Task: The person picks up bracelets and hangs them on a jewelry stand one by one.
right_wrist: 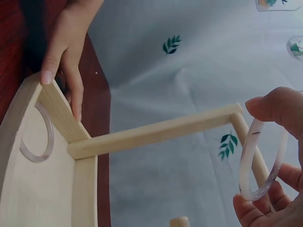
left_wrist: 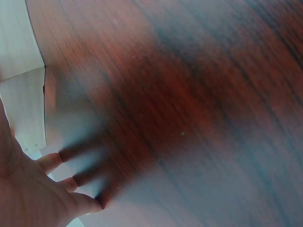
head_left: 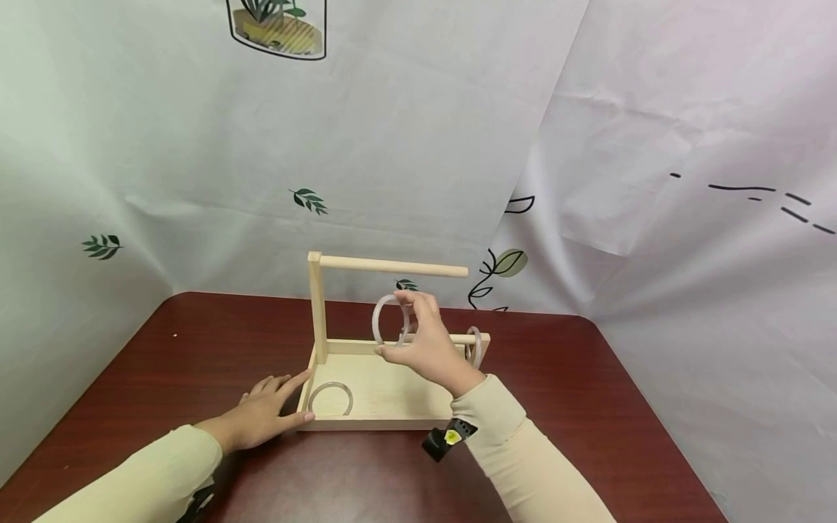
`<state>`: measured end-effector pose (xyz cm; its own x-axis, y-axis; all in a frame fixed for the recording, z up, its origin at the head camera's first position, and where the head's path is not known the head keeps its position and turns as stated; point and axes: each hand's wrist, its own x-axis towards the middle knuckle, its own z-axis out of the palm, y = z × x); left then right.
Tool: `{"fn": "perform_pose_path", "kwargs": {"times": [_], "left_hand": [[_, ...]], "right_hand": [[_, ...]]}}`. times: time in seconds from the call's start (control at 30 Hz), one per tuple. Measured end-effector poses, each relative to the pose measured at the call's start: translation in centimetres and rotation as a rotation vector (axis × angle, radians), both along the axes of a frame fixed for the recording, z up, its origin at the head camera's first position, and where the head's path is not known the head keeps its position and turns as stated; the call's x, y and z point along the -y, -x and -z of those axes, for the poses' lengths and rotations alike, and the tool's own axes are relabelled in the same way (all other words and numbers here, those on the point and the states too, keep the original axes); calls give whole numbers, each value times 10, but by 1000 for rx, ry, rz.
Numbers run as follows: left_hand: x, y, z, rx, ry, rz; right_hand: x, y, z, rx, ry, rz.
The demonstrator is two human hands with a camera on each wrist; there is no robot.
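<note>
My right hand point(head_left: 431, 349) pinches a clear bangle point(head_left: 376, 323) between thumb and fingers, holding it upright above a wooden stand. In the right wrist view the bangle point(right_wrist: 245, 165) overlaps the upper rod behind it. My left hand point(head_left: 264, 414) rests on the left end of the stand's tray point(head_left: 373, 424), fingers extended, thumb at the front corner. A second bangle point(head_left: 332, 384) lies inside the tray near that corner. Another bangle point(head_left: 478, 349) hangs around the lower rod point(head_left: 458, 338) at the right, partly behind the right hand's side.
From the tray's back left rises a post point(head_left: 317, 312), which carries the upper rod point(head_left: 392, 266) pointing right with a free end. The stand sits on a dark red wooden table point(head_left: 575, 436). A pale printed cloth point(head_left: 418, 145) hangs behind and at the sides.
</note>
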<state>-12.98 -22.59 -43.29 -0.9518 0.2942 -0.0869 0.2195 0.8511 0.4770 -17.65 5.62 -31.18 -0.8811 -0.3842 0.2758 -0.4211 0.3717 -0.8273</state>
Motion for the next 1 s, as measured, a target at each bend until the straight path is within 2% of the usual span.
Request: {"fn": "perform_pose_path", "kwargs": {"times": [0.3, 0.77, 1.0], "left_hand": [[0, 1, 1, 0, -7, 0], [0, 0, -2, 7, 7, 7], [1, 1, 1, 2, 11, 9]], "right_hand": [[-13, 3, -4, 61, 48, 62], [-34, 10, -9, 44, 84, 148], [-43, 13, -14, 55, 116, 188]]}}
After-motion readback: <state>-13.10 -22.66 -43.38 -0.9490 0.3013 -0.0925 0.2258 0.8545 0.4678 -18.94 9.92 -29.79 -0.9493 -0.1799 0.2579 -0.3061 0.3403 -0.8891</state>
